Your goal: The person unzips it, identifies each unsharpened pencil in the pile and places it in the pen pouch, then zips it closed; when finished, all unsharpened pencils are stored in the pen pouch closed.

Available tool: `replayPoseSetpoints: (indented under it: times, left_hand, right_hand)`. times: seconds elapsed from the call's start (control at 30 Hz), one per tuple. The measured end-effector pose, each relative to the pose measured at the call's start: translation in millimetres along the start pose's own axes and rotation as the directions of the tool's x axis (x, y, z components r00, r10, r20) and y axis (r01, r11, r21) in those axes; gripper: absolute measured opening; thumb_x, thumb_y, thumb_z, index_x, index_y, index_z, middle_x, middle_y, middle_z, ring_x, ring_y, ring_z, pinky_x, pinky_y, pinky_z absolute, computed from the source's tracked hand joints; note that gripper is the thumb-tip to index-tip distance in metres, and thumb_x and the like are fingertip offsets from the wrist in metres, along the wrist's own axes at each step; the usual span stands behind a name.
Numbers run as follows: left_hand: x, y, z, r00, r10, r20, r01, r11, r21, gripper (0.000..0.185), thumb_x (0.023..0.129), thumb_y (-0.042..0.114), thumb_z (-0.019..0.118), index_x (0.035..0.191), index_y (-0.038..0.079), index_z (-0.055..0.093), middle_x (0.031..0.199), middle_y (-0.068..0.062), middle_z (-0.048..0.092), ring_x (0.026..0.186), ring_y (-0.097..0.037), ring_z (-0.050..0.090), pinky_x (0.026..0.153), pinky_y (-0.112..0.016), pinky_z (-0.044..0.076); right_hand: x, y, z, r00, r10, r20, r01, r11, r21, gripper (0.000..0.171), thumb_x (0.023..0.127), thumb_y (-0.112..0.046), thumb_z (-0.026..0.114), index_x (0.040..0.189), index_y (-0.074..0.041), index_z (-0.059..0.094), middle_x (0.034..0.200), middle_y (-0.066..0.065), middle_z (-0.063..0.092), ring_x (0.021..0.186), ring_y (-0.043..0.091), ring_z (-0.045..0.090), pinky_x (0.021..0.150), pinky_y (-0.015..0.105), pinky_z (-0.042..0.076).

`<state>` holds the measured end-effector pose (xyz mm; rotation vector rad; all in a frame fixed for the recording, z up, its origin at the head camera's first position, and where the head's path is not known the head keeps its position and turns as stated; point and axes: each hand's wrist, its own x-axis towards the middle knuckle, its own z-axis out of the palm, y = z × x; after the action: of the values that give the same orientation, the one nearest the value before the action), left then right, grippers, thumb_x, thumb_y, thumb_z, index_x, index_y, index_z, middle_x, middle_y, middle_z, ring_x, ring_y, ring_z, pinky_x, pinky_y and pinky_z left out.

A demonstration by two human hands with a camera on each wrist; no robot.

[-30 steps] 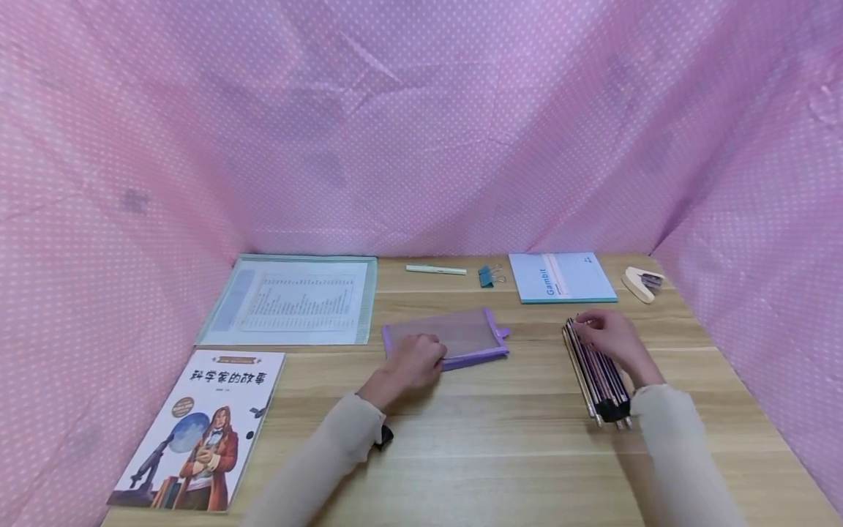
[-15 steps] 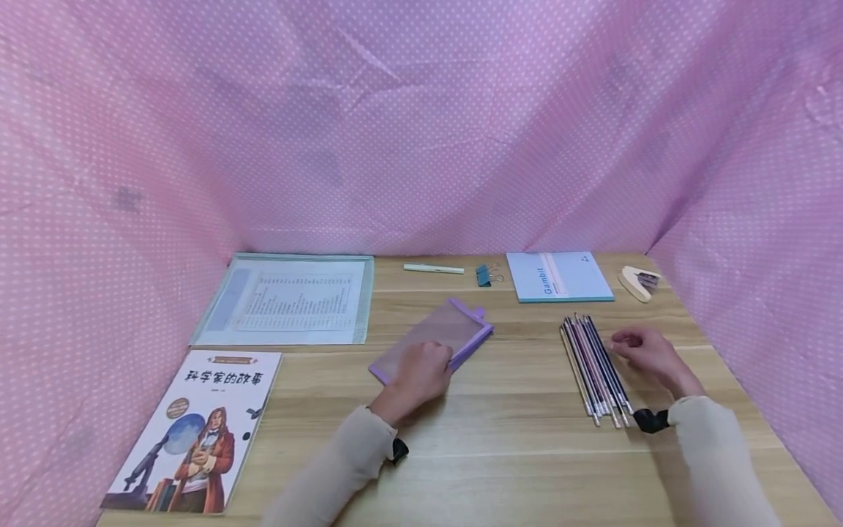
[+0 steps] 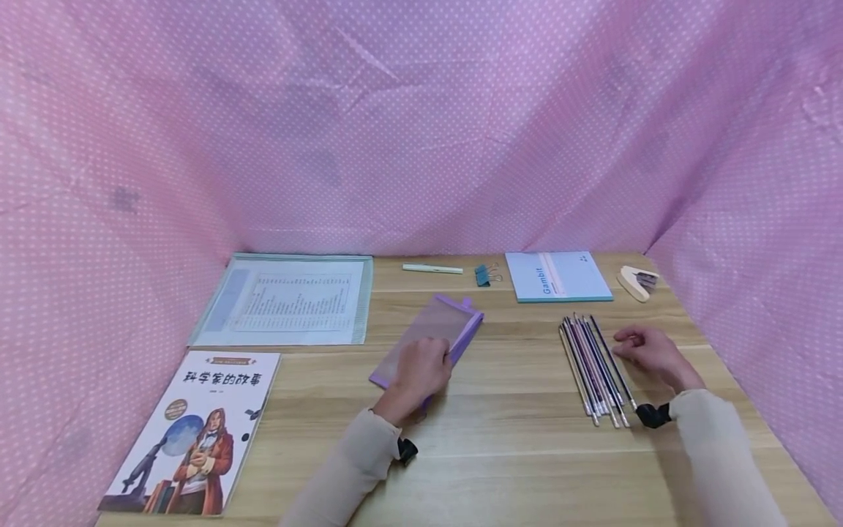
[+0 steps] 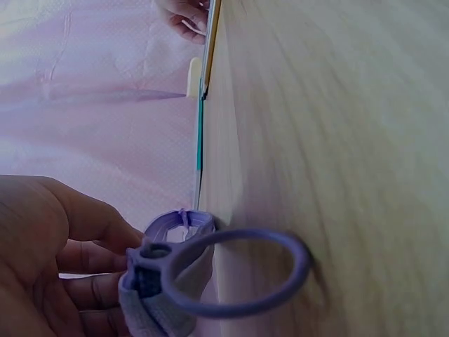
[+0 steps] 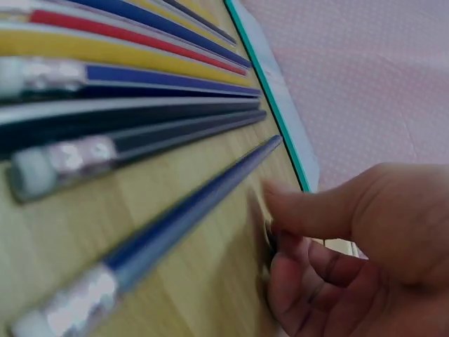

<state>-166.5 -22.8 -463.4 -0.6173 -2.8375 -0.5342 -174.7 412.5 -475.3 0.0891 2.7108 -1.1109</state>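
Now the left hand (image 3: 424, 369) grips the near end of the purple pouch (image 3: 440, 329), fingers curled round its edge by the zip ring (image 4: 245, 270). Its long axis runs diagonally, the far end aimed away and to the right, toward the binder clip (image 3: 485, 275). Meanwhile the right hand (image 3: 648, 353) rests on the table (image 3: 500, 454) just right of the pencils (image 3: 593, 366), fingers loosely curled, holding nothing. These pencils lie side by side, tips pointing away toward the notebook (image 3: 557, 276).
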Motion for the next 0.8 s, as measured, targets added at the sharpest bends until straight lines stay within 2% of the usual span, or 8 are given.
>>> replayPoseSetpoints:
  times: [0.07, 0.17, 0.3, 0.43, 0.53, 0.7, 0.8]
  left_hand:
    - [0.1, -0.9, 0.3, 1.000, -0.003, -0.003, 0.003, 1.000, -0.003, 0.019, 0.081, 0.012, 0.072, 0.065, 0.011, 0.061, 0.061, -0.002, 0.062, 0.051, -0.015, 0.052, 0.046, -0.027, 0.040]
    - [0.5, -1.8, 1.1, 1.000, -0.010, 0.011, 0.010, 1.000, -0.010, 0.020, 0.081, 0.011, 0.071, 0.065, 0.011, 0.060, 0.060, -0.001, 0.061, 0.051, -0.014, 0.050, 0.046, -0.026, 0.038]
    - [1.0, -2.3, 1.9, 0.999, -0.027, 0.039, 0.029, 0.999, -0.031, 0.020, 0.082, 0.010, 0.070, 0.065, 0.011, 0.059, 0.060, -0.001, 0.059, 0.051, -0.012, 0.047, 0.045, -0.025, 0.035]
    - [1.4, -2.9, 3.7, 0.998, -0.035, 0.044, 0.037, 0.999, -0.038, 0.022, 0.082, 0.009, 0.070, 0.064, 0.011, 0.058, 0.060, -0.001, 0.059, 0.050, -0.012, 0.047, 0.045, -0.025, 0.035]
    - [1.5, -4.0, 4.7, 0.999, -0.032, 0.041, 0.034, 0.999, -0.037, 0.022, 0.082, 0.009, 0.070, 0.063, 0.011, 0.058, 0.060, -0.001, 0.059, 0.050, -0.012, 0.047, 0.045, -0.025, 0.035]
    - [1.8, -5.5, 5.2, 0.999, -0.021, 0.038, 0.023, 0.999, -0.045, 0.022, 0.082, 0.009, 0.070, 0.063, 0.011, 0.057, 0.059, -0.001, 0.058, 0.050, -0.011, 0.045, 0.045, -0.024, 0.035]
    - [2.3, -6.1, 5.0, 0.999, -0.019, 0.041, 0.021, 0.999, -0.044, 0.023, 0.082, 0.009, 0.070, 0.063, 0.011, 0.057, 0.058, 0.000, 0.056, 0.050, -0.010, 0.043, 0.045, -0.023, 0.034]
  right_hand:
    - [-1, 2, -4, 1.000, 0.027, -0.009, -0.027, 1.000, 0.001, 0.040, 0.101, -0.015, 0.056, 0.124, 0.017, 0.053, 0.093, 0.007, 0.065, 0.073, 0.000, 0.053, 0.063, 0.022, 0.049]
    - [-2, 5, -9, 0.998, 0.054, -0.028, -0.055, 0.996, -0.066, 0.047, 0.104, -0.027, 0.052, 0.126, 0.015, 0.054, 0.102, 0.020, 0.068, 0.081, 0.006, 0.058, 0.066, 0.023, 0.049]
    - [-5, 8, -14, 0.997, 0.075, -0.019, -0.078, 0.985, -0.157, 0.065, 0.097, -0.043, 0.061, 0.129, 0.013, 0.051, 0.121, 0.035, 0.061, 0.097, 0.025, 0.064, 0.075, 0.027, 0.050]
    - [-8, 9, -17, 0.995, 0.104, 0.003, -0.101, 0.972, -0.212, 0.078, 0.089, -0.050, 0.070, 0.130, 0.013, 0.048, 0.118, 0.034, 0.059, 0.100, 0.036, 0.060, 0.077, 0.037, 0.051]
    - [-10, 9, -19, 0.996, 0.092, -0.008, -0.091, 0.958, -0.270, 0.074, 0.086, -0.045, 0.075, 0.126, 0.013, 0.051, 0.109, 0.029, 0.061, 0.095, 0.035, 0.059, 0.076, 0.039, 0.049]
    - [-10, 10, -21, 0.999, 0.010, -0.054, -0.028, 0.937, -0.348, 0.049, 0.085, -0.025, 0.076, 0.114, 0.011, 0.059, 0.091, 0.020, 0.069, 0.080, 0.024, 0.063, 0.070, 0.036, 0.046]
    - [-9, 10, -20, 0.998, -0.025, -0.057, 0.002, 0.932, -0.362, 0.039, 0.085, -0.017, 0.073, 0.110, 0.009, 0.061, 0.086, 0.017, 0.070, 0.075, 0.018, 0.063, 0.068, 0.036, 0.046]
